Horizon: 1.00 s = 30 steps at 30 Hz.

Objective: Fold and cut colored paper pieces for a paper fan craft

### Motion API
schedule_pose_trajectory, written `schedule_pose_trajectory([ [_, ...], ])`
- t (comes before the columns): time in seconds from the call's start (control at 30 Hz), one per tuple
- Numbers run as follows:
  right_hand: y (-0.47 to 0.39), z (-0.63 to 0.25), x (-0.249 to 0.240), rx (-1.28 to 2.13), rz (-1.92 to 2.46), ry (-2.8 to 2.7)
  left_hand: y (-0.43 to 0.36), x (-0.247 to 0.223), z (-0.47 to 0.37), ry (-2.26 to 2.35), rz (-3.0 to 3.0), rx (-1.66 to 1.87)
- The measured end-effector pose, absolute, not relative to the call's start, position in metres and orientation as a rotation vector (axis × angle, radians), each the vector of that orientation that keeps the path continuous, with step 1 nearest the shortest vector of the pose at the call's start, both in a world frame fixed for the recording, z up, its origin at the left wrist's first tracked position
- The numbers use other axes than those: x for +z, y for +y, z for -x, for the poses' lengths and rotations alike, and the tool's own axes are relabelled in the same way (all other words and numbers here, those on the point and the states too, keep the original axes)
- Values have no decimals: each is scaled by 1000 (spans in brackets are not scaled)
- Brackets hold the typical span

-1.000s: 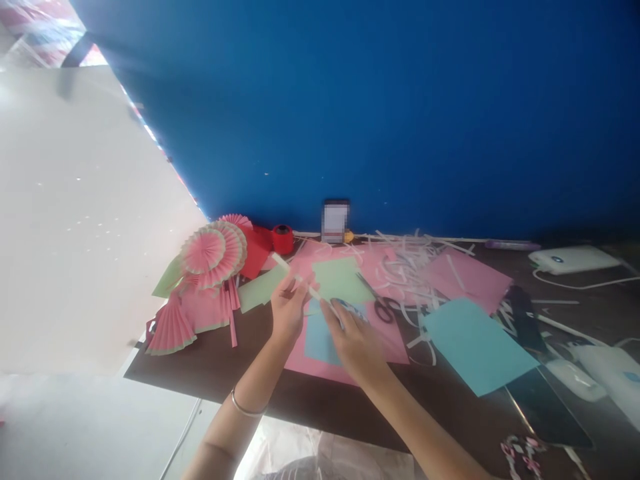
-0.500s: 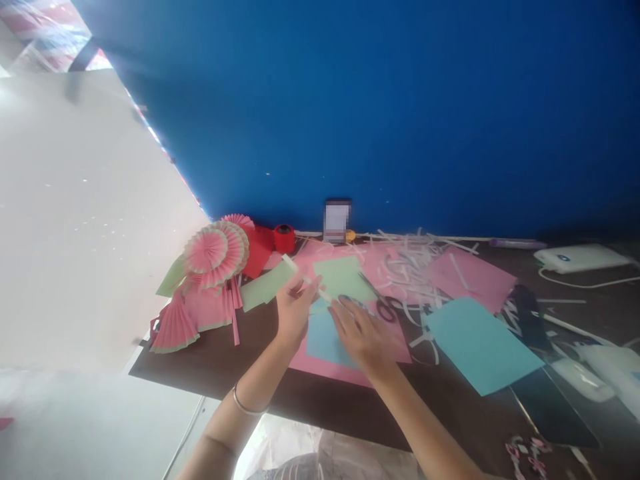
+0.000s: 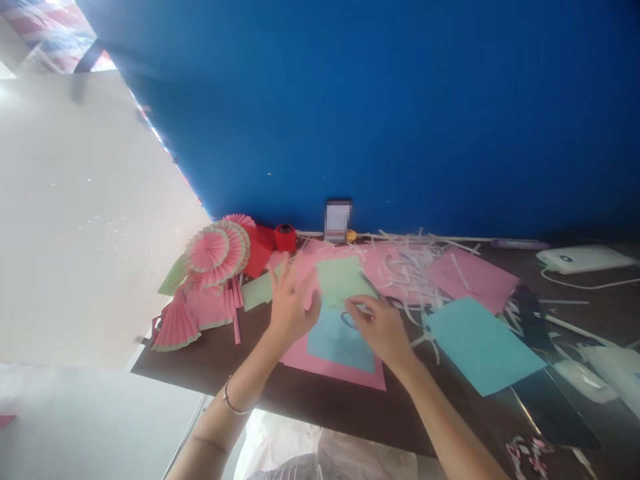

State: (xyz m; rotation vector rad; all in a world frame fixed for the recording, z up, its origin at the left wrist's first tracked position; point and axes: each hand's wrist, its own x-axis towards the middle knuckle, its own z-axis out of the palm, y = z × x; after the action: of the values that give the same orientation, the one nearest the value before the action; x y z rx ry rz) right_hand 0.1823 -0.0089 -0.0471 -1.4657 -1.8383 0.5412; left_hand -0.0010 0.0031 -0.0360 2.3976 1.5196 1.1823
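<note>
My left hand (image 3: 293, 307) is raised above the table, fingers spread and slightly blurred, with nothing visible in it. It is close to a light green paper strip (image 3: 257, 291). My right hand (image 3: 384, 328) has its thumb and fingertips pinched together; what they hold, if anything, I cannot make out. Beneath my hands lie a light blue sheet (image 3: 335, 343) and a pink sheet (image 3: 340, 375). Behind them is a light green sheet (image 3: 343, 273). Scissors (image 3: 369, 283) lie there, partly hidden by my right hand. Beside its fingertips shows a small dark-blue ring shape (image 3: 346, 321).
Pleated pink-and-green paper fans (image 3: 207, 253) are piled at the left, near a red roll (image 3: 285, 238). Loose white paper strips (image 3: 410, 267) cover the back right. A turquoise sheet (image 3: 485, 347), a pink sheet (image 3: 473, 273), a phone (image 3: 555, 407) and a white device (image 3: 585, 258) lie rightward.
Half a second ago both hands held a narrow whitish strip between them. My hands have moved apart; the left has opened, the right is pinched, and the strip no longer shows clearly.
</note>
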Motion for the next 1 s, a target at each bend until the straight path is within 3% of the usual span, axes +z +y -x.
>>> schedule_pose_trajectory([
  [0.2,-6,-194,-24,996,1492,-1930,15,-23,-2,1054,-2487,552],
  [0.37,-8,-202,-10,1110,1486,-1993,22,-14,1,954,-2309,350],
  [1.0,-13,-213,-15,1170,1288,-2038,28,-20,-2,769,-2121,285],
])
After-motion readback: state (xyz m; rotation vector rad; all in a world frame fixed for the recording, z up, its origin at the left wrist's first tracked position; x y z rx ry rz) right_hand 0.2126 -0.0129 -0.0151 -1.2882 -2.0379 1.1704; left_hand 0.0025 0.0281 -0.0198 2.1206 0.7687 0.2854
